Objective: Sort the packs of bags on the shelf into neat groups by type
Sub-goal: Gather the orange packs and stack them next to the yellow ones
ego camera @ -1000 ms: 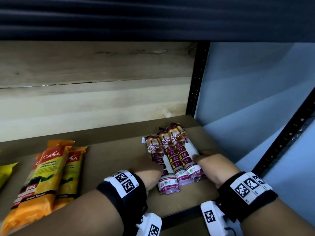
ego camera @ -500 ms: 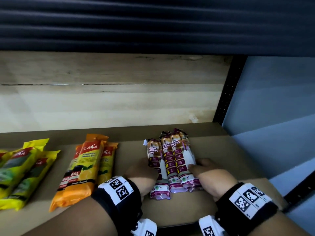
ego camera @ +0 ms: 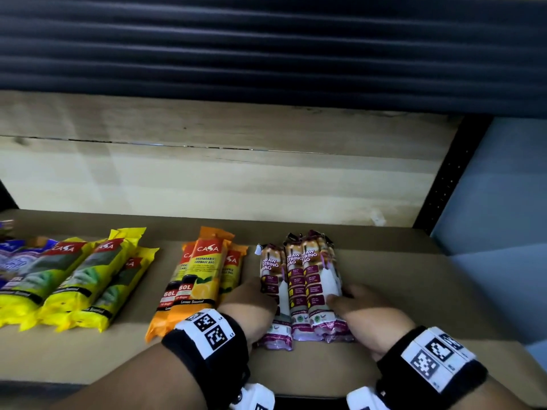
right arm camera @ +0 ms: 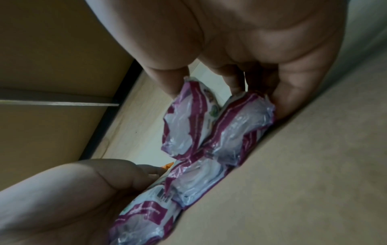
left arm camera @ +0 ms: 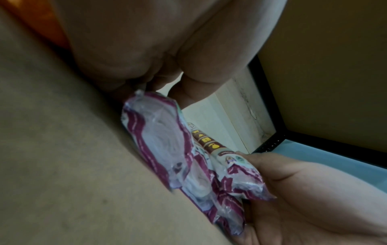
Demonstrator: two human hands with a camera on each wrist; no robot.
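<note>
Three purple-and-white drawstring bag packs (ego camera: 299, 291) lie side by side on the brown shelf board (ego camera: 414, 291), with a fourth stacked on top in the right wrist view. My left hand (ego camera: 260, 297) grips the left pack, thumb over it. My right hand (ego camera: 340, 297) holds the right side, thumb on the top pack (right arm camera: 188, 116) and fingers curled beside the lower one. The left wrist view shows the packs' near ends (left arm camera: 159, 140) squeezed between my left hand (left arm camera: 146, 41) and my right hand (left arm camera: 314, 190). Orange packs (ego camera: 201, 276) lie just to their left.
Yellow packs (ego camera: 88, 276) form a row further left, and a blue pack (ego camera: 14, 255) sits at the far left edge. A pale wooden back wall (ego camera: 207, 187) closes the shelf. A black upright post (ego camera: 444, 184) stands at the right rear corner.
Both hands have slid the drawstring packs left, closing the gap to the orange packs. The head view has swung left, bringing the yellow packs into sight.
</note>
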